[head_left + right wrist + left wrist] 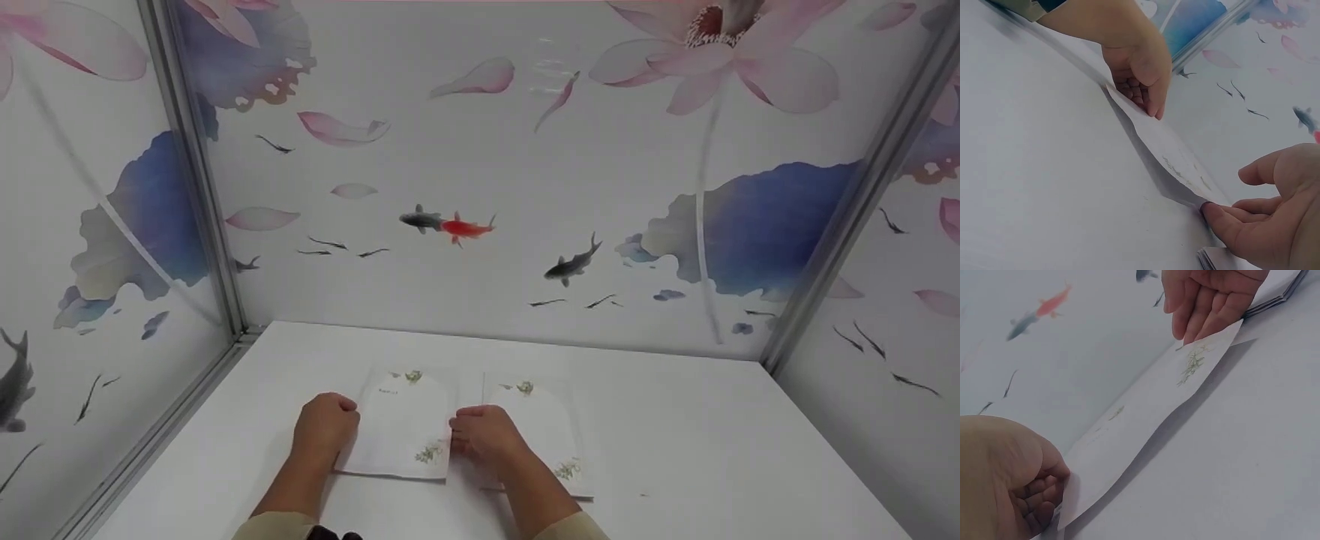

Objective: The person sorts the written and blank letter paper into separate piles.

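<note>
A white sheet of paper (405, 427) with printed green sprigs and a small line of text lies between the two hands, its near edge bowed up off the table. My left hand (326, 427) pinches its left edge between thumb and curled fingers, as the left wrist view (1030, 484) also shows. At the opposite edge is my right hand (487, 435). In the right wrist view that hand (1275, 208) has its thumb spread away and its fingertips touching the paper's edge. A stack of matching printed sheets (540, 420) lies partly under the right forearm.
The white table (690, 435) is enclosed by panels (465, 165) printed with lotus flowers and fish. Metal posts (199, 187) stand at the corners. A tiny dark speck (644, 495) lies right of the stack.
</note>
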Demonstrator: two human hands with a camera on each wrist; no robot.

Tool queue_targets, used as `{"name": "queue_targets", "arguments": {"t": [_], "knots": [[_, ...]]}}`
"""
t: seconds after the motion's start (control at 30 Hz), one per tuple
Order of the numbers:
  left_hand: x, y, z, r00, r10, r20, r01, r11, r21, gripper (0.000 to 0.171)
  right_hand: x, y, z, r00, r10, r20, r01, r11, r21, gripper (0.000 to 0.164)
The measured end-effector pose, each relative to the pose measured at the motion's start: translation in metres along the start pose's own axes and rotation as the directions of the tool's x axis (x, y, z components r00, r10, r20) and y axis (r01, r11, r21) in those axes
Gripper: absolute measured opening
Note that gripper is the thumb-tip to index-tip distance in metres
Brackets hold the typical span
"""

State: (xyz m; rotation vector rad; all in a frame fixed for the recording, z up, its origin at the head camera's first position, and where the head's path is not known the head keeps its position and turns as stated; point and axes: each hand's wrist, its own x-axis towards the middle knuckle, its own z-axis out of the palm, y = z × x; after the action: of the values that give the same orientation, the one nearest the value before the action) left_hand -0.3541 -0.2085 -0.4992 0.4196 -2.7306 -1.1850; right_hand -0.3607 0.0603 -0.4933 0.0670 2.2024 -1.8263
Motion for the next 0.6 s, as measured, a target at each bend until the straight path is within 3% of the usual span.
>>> {"name": "queue_targets", "arguments": {"t": [0.3,0.6], "knots": [[-0.006,0.000,-0.001,1.000,-0.009,-0.017,0.009,1.000,0.012,0.028,-0.008,-0.006,-0.001,1.000,0.002,0.016,-0.001,1.000,-0.016,0.045],[-0.007,0.006,0.002,0.998,-0.068,0.005,0.068,0.994,-0.090,0.036,-0.013,-0.006,-0.013,0.997,-0.072,-0.011,0.072,0.996,-0.062,0.045]]}}
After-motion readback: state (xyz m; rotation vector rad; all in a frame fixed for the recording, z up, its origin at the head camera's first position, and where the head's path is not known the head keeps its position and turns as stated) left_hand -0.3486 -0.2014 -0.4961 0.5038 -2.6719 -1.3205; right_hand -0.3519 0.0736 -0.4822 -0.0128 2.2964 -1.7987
